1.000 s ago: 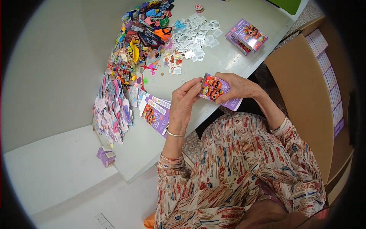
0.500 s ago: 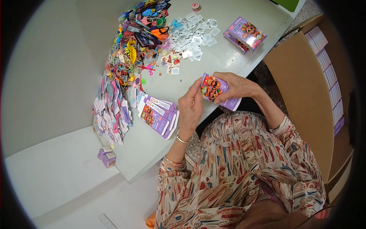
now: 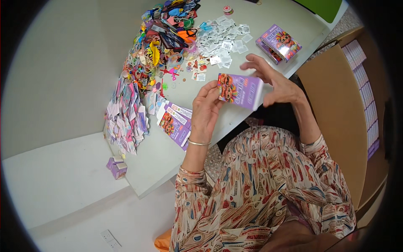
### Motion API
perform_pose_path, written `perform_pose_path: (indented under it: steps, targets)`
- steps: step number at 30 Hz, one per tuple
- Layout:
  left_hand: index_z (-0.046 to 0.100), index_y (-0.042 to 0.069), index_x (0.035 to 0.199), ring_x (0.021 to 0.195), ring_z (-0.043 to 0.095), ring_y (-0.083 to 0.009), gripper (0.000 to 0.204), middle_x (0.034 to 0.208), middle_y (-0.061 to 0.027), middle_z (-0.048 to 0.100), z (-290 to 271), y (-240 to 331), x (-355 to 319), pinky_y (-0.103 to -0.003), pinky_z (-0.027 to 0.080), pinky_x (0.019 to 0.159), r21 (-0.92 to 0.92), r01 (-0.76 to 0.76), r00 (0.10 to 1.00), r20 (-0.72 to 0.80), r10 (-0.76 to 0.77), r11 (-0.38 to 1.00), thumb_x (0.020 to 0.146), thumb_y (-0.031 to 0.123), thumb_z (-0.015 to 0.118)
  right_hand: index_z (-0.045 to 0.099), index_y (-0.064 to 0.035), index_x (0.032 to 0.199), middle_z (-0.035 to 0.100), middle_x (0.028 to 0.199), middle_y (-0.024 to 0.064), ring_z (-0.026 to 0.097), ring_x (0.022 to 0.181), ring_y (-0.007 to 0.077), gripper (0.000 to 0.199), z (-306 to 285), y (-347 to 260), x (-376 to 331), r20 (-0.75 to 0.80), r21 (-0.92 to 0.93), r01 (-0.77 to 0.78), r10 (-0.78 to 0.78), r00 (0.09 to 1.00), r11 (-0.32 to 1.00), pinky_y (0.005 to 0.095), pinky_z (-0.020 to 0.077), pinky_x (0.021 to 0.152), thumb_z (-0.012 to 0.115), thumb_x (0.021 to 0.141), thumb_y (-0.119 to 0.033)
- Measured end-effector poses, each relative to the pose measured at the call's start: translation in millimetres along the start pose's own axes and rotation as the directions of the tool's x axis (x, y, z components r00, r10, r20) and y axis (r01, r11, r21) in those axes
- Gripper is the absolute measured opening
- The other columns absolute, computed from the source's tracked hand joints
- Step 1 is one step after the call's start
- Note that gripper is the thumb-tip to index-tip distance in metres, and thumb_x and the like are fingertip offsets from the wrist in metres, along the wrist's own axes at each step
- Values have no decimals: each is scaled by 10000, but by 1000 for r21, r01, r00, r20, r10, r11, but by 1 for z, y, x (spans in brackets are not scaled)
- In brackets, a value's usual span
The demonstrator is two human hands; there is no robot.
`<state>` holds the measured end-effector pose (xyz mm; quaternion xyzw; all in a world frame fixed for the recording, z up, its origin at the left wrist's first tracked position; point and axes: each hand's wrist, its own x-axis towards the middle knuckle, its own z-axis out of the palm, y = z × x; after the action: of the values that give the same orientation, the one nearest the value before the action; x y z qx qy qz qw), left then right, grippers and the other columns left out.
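Left hand (image 3: 205, 108) pinching purple carton (image 3: 241, 90), right hand (image 3: 278, 84) spread wide beside its other end | carton between them, near table (image 3: 221, 127) edge | I judge: carton-forming; next calls for right hand at that end

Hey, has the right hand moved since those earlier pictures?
Yes, the right hand has moved forward, closer to the stacked purple boxes on the table.

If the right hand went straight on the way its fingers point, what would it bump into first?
Probably the white squares on the table, which lie ahead of the right hand. The hand seems raised, though, so it might pass over them; depth is unclear here.
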<state>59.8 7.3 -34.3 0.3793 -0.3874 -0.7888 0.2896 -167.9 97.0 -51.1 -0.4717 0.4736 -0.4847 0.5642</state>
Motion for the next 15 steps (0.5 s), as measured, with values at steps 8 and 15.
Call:
perform_pose_path:
  steps: [8, 15]
  targets:
    - [618, -6, 1109, 890, 612, -145, 229, 1021, -66, 644, 8, -9, 17, -304, 525, 844, -77, 230, 960, 180, -213, 970, 895, 73, 629, 394, -22, 1297, 526, 1210, 166, 539, 1110, 298, 814, 30, 4, -3, -273, -461, 150, -301, 914, 874, 371, 429, 950, 818, 651, -277]
    - [634, 17, 1080, 924, 594, -217, 458, 986, -83, 639, -97, 29, 93, -327, 470, 828, 990, -142, 900, 135, 415, -14, 758, 312, 774, 356, 9, 1329, 525, 1190, 247, 523, 1100, 396, 816, 23, 1, -9, -345, -728, -17, -345, 873, 685, 432, 425, 947, 751, 679, -284]
